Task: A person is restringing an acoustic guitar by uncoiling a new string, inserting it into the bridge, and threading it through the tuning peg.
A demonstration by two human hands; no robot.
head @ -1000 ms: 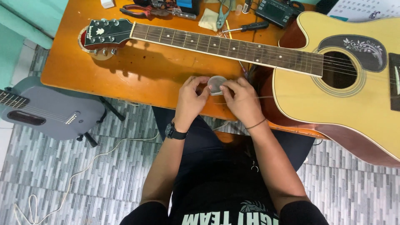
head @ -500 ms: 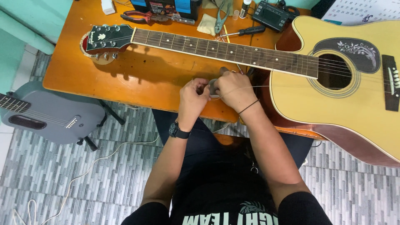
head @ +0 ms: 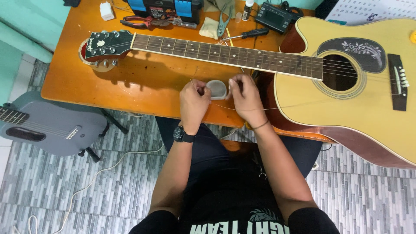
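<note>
Landmark: acoustic guitar [head: 346, 86], flat on the orange table [head: 143, 86]; long axis left-right, headstock [head: 106, 45] pointing left, body right.
Task thing: thin guitar string [head: 264, 108], just below the neck, running rightward from the hands over the guitar's lower body edge.
Left hand [head: 193, 104]: knuckles up, fingers pinched on the string end, below the neck's middle.
Right hand [head: 245, 97]: fingers curled, pinching the string.
Between hands: small round clear container [head: 216, 89].
Beyond neck: pliers [head: 143, 21], screwdriver [head: 247, 34].

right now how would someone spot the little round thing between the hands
Find the acoustic guitar lying across the orange table. Just below its neck, near the table's front edge, sits a small round translucent container between the left hand and right hand, the only pale disc there.
</note>
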